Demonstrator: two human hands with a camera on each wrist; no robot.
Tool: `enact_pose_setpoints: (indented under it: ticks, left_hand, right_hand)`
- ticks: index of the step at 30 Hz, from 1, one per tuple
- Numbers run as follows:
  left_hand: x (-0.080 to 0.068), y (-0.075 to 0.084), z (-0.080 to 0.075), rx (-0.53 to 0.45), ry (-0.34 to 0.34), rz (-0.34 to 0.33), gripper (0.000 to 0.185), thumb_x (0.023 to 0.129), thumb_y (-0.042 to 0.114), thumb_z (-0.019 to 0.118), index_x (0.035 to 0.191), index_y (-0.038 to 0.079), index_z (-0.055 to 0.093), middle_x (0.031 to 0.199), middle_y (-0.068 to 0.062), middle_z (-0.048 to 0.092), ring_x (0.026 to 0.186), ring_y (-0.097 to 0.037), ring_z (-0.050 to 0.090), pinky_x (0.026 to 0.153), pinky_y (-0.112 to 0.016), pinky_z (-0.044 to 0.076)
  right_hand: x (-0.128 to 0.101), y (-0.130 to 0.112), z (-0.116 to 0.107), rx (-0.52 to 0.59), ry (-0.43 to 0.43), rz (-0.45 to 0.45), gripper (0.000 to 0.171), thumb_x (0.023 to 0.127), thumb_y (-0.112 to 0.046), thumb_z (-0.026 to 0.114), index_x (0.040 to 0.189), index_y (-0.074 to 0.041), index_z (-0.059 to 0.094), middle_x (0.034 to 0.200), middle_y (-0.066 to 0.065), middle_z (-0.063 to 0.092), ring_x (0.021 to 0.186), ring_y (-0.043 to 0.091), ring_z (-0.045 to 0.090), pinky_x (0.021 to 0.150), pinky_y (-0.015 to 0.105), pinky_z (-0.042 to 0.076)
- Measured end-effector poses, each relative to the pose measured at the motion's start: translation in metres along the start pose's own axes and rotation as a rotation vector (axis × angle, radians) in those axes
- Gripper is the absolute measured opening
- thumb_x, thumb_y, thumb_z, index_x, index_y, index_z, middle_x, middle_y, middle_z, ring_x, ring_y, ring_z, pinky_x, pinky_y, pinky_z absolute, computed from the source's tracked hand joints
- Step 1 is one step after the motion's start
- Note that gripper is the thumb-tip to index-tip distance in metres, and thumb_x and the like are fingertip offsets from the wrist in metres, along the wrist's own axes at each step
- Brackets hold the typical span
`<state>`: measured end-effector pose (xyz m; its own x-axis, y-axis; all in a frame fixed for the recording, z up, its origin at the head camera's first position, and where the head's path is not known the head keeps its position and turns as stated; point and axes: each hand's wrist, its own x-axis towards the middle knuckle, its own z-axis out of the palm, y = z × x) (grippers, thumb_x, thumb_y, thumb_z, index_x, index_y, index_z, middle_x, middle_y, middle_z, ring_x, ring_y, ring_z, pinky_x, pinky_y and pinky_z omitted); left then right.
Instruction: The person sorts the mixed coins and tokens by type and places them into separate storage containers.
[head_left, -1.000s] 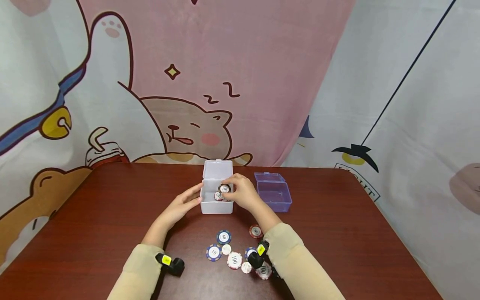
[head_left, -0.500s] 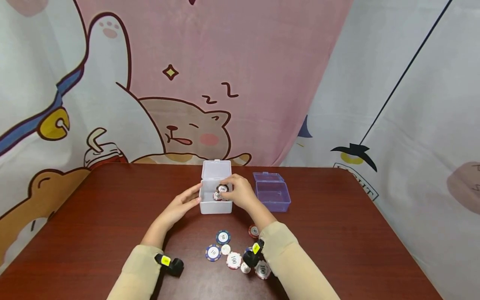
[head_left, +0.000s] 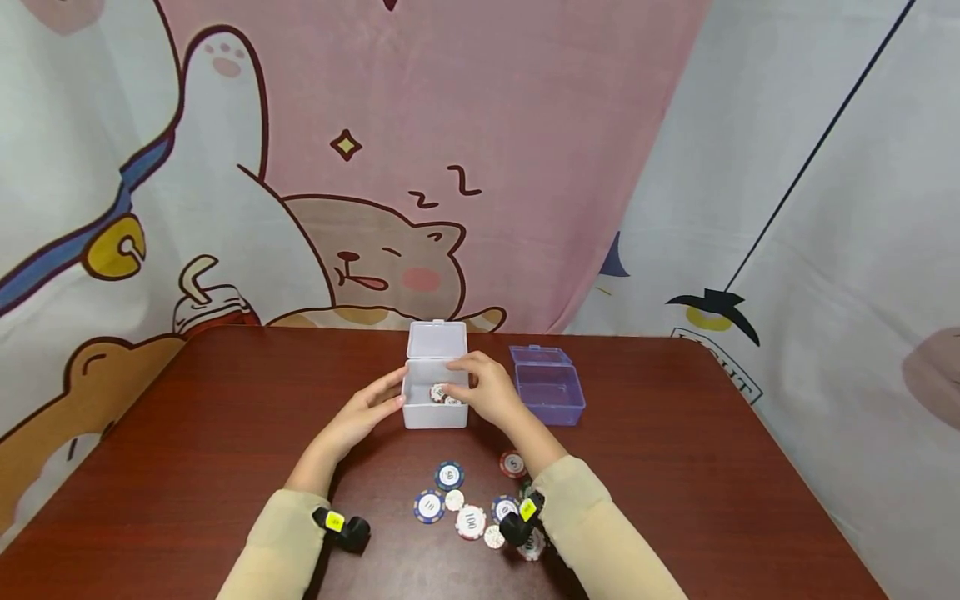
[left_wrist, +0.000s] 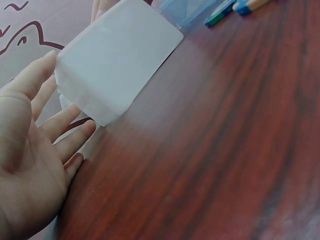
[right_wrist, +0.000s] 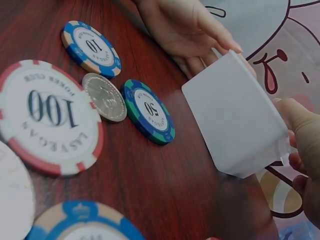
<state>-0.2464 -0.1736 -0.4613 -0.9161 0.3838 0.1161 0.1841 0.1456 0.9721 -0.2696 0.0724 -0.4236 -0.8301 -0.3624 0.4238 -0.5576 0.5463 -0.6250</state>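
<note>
A white plastic box (head_left: 435, 417) stands at the table's far side with its lid (head_left: 437, 340) raised. Inside lie at least two poker chips (head_left: 438, 393), partly hidden by my right thumb. My left hand (head_left: 365, 414) touches the box's left side with spread, fairly straight fingers, as the left wrist view also shows. Over the right part of the box, my right hand (head_left: 489, 392) has thumb and fingers apart, and no chip shows between them. In the right wrist view its thumb (right_wrist: 295, 117) is beside the box's edge.
Right of the white box stands a purple see-through box (head_left: 550, 411), lid up. Nearer me lie several poker chips, including a blue-green 50 (right_wrist: 148, 112) and a red-white 100 (right_wrist: 50, 117), and silver coins (right_wrist: 104, 97). My right sleeve overhangs some chips.
My right hand has let go of a dark-edged 100 chip, which now lies lower in the white box beside another chip. My left hand has stayed at the box's side.
</note>
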Motion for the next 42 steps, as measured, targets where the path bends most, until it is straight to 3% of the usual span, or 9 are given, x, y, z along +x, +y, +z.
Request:
enact_pose_setpoints:
  ticks: [6, 14, 20, 23, 29, 34, 42]
  left_hand:
    - [0.0, 0.0, 0.0, 0.002, 0.006, 0.017, 0.054, 0.098, 0.011, 0.054, 0.149, 0.008, 0.035, 0.149, -0.018, 0.035, 0.132, -0.038, 0.037, 0.105, -0.055, 0.027]
    - [0.0, 0.001, 0.001, 0.002, 0.008, 0.002, 0.054, 0.098, 0.011, 0.054, 0.149, 0.01, 0.036, 0.148, -0.017, 0.037, 0.132, -0.037, 0.037, 0.105, -0.054, 0.028]
    - [0.0, -0.001, 0.001, -0.003, 0.003, 0.01, 0.054, 0.098, 0.012, 0.054, 0.149, 0.009, 0.035, 0.148, -0.018, 0.037, 0.132, -0.038, 0.037, 0.105, -0.055, 0.027]
    - [0.0, -0.001, 0.001, 0.004, 0.007, 0.002, 0.054, 0.098, 0.012, 0.054, 0.149, 0.011, 0.036, 0.148, -0.017, 0.037, 0.132, -0.037, 0.038, 0.105, -0.055, 0.027]
    - [0.0, -0.002, 0.0, 0.014, 0.009, -0.016, 0.054, 0.098, 0.016, 0.055, 0.149, 0.013, 0.036, 0.148, -0.015, 0.037, 0.132, -0.037, 0.038, 0.105, -0.056, 0.027]
    - [0.0, -0.001, 0.0, 0.015, 0.012, -0.011, 0.054, 0.098, 0.014, 0.055, 0.149, 0.012, 0.036, 0.148, -0.016, 0.038, 0.132, -0.037, 0.038, 0.105, -0.056, 0.028]
    - [0.001, -0.002, -0.001, 0.004, -0.001, 0.01, 0.054, 0.098, 0.012, 0.053, 0.149, 0.01, 0.035, 0.148, -0.017, 0.037, 0.132, -0.038, 0.037, 0.105, -0.057, 0.027]
  right_hand:
    - [-0.011, -0.003, -0.006, 0.078, 0.022, -0.026, 0.036, 0.077, -0.014, 0.081, 0.11, -0.003, 0.072, 0.106, 0.004, 0.064, 0.069, 0.013, 0.049, 0.061, 0.026, 0.043]
    - [-0.026, -0.013, -0.011, 0.14, -0.009, -0.033, 0.039, 0.078, -0.016, 0.081, 0.113, -0.004, 0.07, 0.108, 0.001, 0.063, 0.075, 0.019, 0.052, 0.064, 0.027, 0.044]
    - [-0.036, -0.02, -0.01, 0.184, -0.032, -0.121, 0.04, 0.076, -0.015, 0.082, 0.113, -0.004, 0.07, 0.107, 0.001, 0.063, 0.088, 0.032, 0.056, 0.069, 0.041, 0.049]
    - [-0.041, -0.024, -0.01, 0.189, -0.05, -0.142, 0.042, 0.076, -0.016, 0.083, 0.114, -0.005, 0.07, 0.107, 0.001, 0.063, 0.094, 0.031, 0.056, 0.071, 0.046, 0.049]
    - [-0.052, -0.029, -0.007, 0.149, -0.089, -0.181, 0.045, 0.074, -0.02, 0.084, 0.115, -0.006, 0.07, 0.11, -0.001, 0.063, 0.1, 0.015, 0.053, 0.076, 0.04, 0.049]
    - [-0.059, -0.033, -0.007, 0.123, -0.136, -0.205, 0.047, 0.075, -0.023, 0.084, 0.116, -0.007, 0.069, 0.114, -0.003, 0.062, 0.104, 0.014, 0.052, 0.083, 0.032, 0.047]
    - [-0.07, -0.036, -0.003, 0.105, -0.18, -0.274, 0.046, 0.073, -0.022, 0.085, 0.114, -0.007, 0.07, 0.11, -0.003, 0.063, 0.106, 0.013, 0.053, 0.089, 0.03, 0.045]
